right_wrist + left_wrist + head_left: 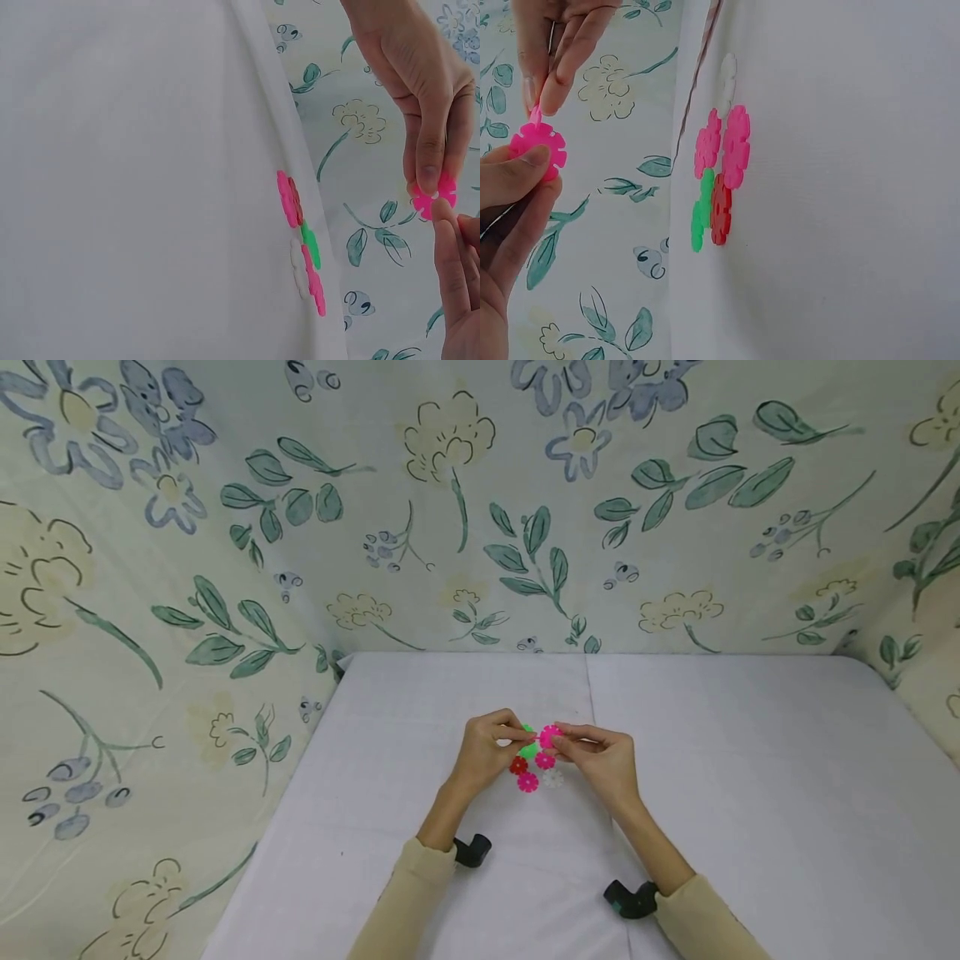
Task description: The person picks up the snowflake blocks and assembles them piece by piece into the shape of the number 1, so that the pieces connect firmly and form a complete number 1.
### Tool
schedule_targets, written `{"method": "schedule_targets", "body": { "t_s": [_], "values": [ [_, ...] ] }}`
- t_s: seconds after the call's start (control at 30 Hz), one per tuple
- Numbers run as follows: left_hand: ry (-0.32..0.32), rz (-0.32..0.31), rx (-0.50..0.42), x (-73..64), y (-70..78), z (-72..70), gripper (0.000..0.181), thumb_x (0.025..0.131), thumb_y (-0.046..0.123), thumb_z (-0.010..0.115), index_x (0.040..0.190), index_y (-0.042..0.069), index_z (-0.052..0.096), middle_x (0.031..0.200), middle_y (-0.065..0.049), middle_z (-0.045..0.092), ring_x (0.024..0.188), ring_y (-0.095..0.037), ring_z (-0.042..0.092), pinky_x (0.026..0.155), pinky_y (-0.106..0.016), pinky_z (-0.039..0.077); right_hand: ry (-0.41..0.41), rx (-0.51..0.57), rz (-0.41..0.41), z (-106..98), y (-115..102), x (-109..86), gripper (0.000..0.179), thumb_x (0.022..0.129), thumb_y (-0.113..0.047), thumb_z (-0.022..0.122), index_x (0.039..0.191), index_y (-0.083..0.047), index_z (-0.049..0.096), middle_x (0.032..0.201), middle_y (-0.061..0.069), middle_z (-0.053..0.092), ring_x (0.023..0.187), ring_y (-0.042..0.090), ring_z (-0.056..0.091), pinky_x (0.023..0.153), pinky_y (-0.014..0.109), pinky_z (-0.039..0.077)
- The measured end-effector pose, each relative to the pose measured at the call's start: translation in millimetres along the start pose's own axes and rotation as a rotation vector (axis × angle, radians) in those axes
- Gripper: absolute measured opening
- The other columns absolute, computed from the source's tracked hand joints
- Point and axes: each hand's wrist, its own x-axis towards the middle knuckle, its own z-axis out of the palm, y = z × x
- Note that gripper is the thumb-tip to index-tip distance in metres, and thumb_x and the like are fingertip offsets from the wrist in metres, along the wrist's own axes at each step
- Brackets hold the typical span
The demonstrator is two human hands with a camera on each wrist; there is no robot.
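Pinching a pink disc [539, 137], left fingers [526, 229] partly hide it.

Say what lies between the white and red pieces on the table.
In the left wrist view, two pink pieces lie between the white piece and red piece.

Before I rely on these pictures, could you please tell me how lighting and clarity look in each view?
Head view: soft, fairly even light, though the white piece nearly blends into the cloth; left wrist view: the red piece looks narrow from the slanted angle; right wrist view: the cloth looks grey against the vivid pink piece in the left grip.
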Motion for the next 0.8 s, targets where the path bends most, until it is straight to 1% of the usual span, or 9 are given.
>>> {"method": "schedule_targets", "body": {
  "t_s": [0.13, 0.2, 0.33, 0.43, 0.57, 0.67, 0.73, 0.8],
  "values": [
    [-0.001, 0.025, 0.03, 0.0, 1.7, 1.4, 0.01, 0.08, -0.008, 0.083, 0.087, -0.001, 0.083, 0.076, -0.007, 0.069, 0.07, -0.017, 0.066, 0.061, -0.023, 0.055, 0.024, -0.007, -0.013, 2.6, 0.6, -0.8, 0.025, 0.088, -0.001, 0.08, 0.11, 0.011, 0.075, 0.109, 0.034, 0.073, 0.079, 0.027, 0.08, 0.071, 0.03, 0.063],
    [-0.006, 0.02, 0.038, 0.1, 2.7, 1.6, 0.011, 0.08, -0.009, 0.083, 0.088, -0.001, 0.083, 0.075, -0.007, 0.068, 0.07, -0.017, 0.066, 0.06, -0.027, 0.056, 0.029, -0.008, -0.013, 3.2, 1.8, -0.7, 0.025, 0.088, -0.002, 0.08, 0.109, 0.011, 0.076, 0.108, 0.033, 0.074, 0.079, 0.028, 0.08, 0.071, 0.029, 0.063],
    [-0.013, 0.003, 0.043, 0.2, 3.2, 1.9, 0.011, 0.081, -0.009, 0.082, 0.088, -0.001, 0.083, 0.076, -0.008, 0.068, 0.07, -0.018, 0.066, 0.062, -0.039, 0.059, 0.027, -0.011, -0.01, 3.3, 4.6, -0.3, 0.026, 0.089, -0.003, 0.08, 0.11, 0.01, 0.076, 0.107, 0.033, 0.074, 0.079, 0.027, 0.08, 0.071, 0.029, 0.063],
    [-0.031, -0.011, 0.068, 0.1, 3.0, 0.8, 0.01, 0.082, -0.007, 0.082, 0.089, -0.001, 0.083, 0.077, -0.008, 0.068, 0.073, -0.019, 0.067, 0.066, -0.033, 0.06, 0.009, -0.021, 0.006, 3.1, 6.2, 0.0, 0.028, 0.09, -0.004, 0.08, 0.113, 0.01, 0.075, 0.108, 0.033, 0.074, 0.079, 0.02, 0.08, 0.073, 0.028, 0.063],
    [-0.065, -0.043, 0.107, -0.3, 1.9, -1.5, 0.011, 0.082, -0.004, 0.083, 0.092, 0.0, 0.082, 0.081, -0.006, 0.069, 0.077, -0.018, 0.07, 0.074, -0.021, 0.061, -0.04, -0.076, 0.046, 0.9, 7.8, -0.1, 0.032, 0.091, -0.008, 0.079, 0.119, 0.006, 0.073, 0.107, 0.03, 0.075, 0.081, 0.008, 0.078, 0.078, 0.024, 0.062],
    [-0.077, -0.078, 0.11, -0.3, 0.5, -3.7, 0.011, 0.083, -0.002, 0.083, 0.093, 0.002, 0.082, 0.084, -0.005, 0.07, 0.079, -0.017, 0.071, 0.077, -0.019, 0.061, -0.084, -0.123, 0.062, -2.2, 8.6, 0.2, 0.034, 0.092, -0.011, 0.079, 0.123, 0.002, 0.073, 0.106, 0.028, 0.075, 0.083, 0.004, 0.076, 0.08, 0.02, 0.061],
    [-0.084, -0.098, 0.09, 0.2, 0.0, -5.3, 0.012, 0.083, -0.001, 0.083, 0.094, 0.002, 0.082, 0.086, -0.006, 0.071, 0.081, -0.017, 0.072, 0.078, -0.021, 0.061, -0.107, -0.132, 0.061, -4.3, 9.0, 1.1, 0.034, 0.092, -0.012, 0.079, 0.124, 0.001, 0.073, 0.106, 0.027, 0.074, 0.084, 0.005, 0.076, 0.08, 0.021, 0.061],
    [-0.099, -0.124, 0.061, 1.0, 0.0, -6.4, 0.015, 0.083, 0.001, 0.084, 0.098, 0.002, 0.082, 0.091, -0.007, 0.073, 0.085, -0.019, 0.072, 0.079, -0.023, 0.062, -0.126, -0.124, 0.057, -6.3, 9.1, 2.1, 0.035, 0.093, -0.012, 0.078, 0.125, 0.001, 0.073, 0.106, 0.028, 0.074, 0.085, 0.008, 0.077, 0.08, 0.022, 0.061]
  ]
}}
